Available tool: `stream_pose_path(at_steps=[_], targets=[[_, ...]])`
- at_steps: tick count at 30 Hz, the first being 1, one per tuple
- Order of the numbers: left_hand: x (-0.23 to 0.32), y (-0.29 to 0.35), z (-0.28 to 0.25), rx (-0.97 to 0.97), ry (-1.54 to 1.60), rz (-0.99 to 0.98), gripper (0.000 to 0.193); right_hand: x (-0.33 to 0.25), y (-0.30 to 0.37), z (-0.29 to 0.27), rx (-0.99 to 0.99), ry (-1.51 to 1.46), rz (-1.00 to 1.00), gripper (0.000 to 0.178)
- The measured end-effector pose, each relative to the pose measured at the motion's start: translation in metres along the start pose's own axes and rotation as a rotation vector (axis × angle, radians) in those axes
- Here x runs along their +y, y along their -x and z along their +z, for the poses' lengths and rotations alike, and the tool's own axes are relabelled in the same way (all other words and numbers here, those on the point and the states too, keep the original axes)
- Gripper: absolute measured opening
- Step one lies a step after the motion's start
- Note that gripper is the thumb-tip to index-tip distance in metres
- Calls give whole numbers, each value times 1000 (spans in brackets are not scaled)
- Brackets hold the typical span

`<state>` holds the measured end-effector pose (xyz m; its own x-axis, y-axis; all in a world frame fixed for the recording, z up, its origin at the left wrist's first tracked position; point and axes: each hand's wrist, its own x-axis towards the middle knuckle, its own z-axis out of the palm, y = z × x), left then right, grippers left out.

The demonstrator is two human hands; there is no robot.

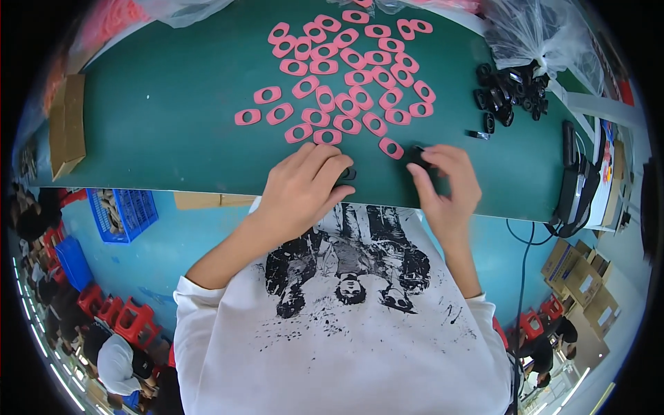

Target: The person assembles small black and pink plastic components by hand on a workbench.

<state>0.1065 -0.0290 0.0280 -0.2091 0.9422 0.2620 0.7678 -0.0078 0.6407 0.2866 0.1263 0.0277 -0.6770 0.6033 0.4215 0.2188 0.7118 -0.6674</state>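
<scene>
Near the front edge of the green table, my left hand (304, 181) is closed on a small black plastic part (350, 174), partly covered by the fingers. My right hand (451, 181), slightly apart on the right, pinches another small black plastic part (416, 153) between thumb and fingers. Just beyond both hands lie several flat pink pieces (346, 105), rounded and each with a hole. One pink piece (391, 147) lies closest to my right fingertips.
A heap of black parts (508, 93) sits at the right, below a clear plastic bag (543, 41). A brown cardboard box (68, 126) stands at the table's left end. A black device with cables (577, 180) hangs at the right edge. A blue crate (123, 214) is beyond the front edge.
</scene>
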Motion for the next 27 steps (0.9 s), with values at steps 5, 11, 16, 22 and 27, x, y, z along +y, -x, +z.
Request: stream_pose_path(at_steps=[5, 11, 16, 22, 27], targets=[[2, 7, 3, 65, -26, -28, 41, 0, 3, 15, -106, 87, -13, 17], [3, 15, 8, 96, -70, -3, 31, -11, -7, 10, -123, 110, 32, 16], [0, 17, 9, 195, -60, -11, 21, -10, -9, 15, -130, 137, 57, 16], [1, 19, 2, 196, -51, -187, 17, -9, -8, 21, -146, 85, 47, 14], [-7, 26, -6, 115, -193, -194, 25, -7, -9, 20, -147, 104, 44, 13]])
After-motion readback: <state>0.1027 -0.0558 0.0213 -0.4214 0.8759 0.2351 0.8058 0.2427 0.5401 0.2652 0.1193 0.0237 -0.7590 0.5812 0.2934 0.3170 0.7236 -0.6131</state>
